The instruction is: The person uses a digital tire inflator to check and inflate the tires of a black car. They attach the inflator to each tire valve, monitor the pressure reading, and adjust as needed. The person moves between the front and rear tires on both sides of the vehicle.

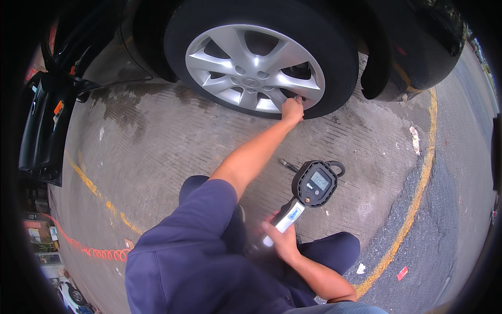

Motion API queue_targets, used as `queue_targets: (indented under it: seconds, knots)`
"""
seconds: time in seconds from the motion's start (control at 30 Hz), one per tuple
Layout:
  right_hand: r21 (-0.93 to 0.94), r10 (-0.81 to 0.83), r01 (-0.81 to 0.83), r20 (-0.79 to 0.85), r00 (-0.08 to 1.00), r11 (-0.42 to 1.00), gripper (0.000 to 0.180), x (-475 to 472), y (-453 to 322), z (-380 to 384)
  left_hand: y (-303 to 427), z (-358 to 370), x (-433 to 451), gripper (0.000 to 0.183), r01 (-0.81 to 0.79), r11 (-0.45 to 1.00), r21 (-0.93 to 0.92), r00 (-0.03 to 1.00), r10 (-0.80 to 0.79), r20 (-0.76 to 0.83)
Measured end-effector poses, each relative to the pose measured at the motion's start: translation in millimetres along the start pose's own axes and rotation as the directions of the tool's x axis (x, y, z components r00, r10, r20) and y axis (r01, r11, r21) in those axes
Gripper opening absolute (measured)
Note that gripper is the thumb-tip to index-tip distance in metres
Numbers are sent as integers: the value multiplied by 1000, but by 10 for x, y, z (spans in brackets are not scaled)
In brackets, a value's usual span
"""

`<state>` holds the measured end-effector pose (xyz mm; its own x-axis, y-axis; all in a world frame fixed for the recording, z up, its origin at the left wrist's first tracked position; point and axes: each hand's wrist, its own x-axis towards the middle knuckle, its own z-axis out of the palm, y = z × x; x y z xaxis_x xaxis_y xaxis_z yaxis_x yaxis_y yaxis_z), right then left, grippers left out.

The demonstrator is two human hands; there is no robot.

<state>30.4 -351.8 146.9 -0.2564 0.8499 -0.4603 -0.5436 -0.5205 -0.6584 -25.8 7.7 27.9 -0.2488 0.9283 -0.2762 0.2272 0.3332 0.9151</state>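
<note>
My left hand [293,111] reaches out to the lower right of a silver alloy wheel rim [251,70]. Its fingertips are together at a dark gap between the spokes; what they pinch there is too small to tell. A black tire [340,78] surrounds the rim. Gripped in my right hand [285,243], near my knees, is a handheld tire inflator [288,218] with a silver and black handle. The inflator's digital gauge [317,183] faces up, its display lit. A short black hose loops behind the gauge, and a hose connector [289,165] sticks out at its left.
A dark car body [423,51] overhangs the wheel, and a car door [49,125] stands open at left. An orange coiled air hose [98,253] runs across the concrete ground [157,149]. A yellow line [415,200] curves along the right, with litter [402,273] beyond it.
</note>
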Motion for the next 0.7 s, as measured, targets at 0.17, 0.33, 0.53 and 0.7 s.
queue_targets:
  seconds: [0.17, 0.33, 0.53, 0.7]
  knots:
    - [-13, 9, -8, 18, 1000, 1000, 39, -17, -9, 6, -167, 13, 149, 33, -59, 984, -170, 996, 46, -78]
    - [3, -12, 12, -3, 1000, 1000, 42, -6, 2, -81, -42, 135, -10, 28, -137, 988, 71, 989, 141, -49]
    - [-2, 21, -21, 17, 1000, 1000, 43, -25, 24, -49, -458, 191, 219, 40, -465, 756, 461, 745, 615, -258]
    - [-18, 40, -40, 21, 999, 999, 41, -34, 74, -57, -431, 185, 307, 30, -69, 998, -14, 989, 67, -131]
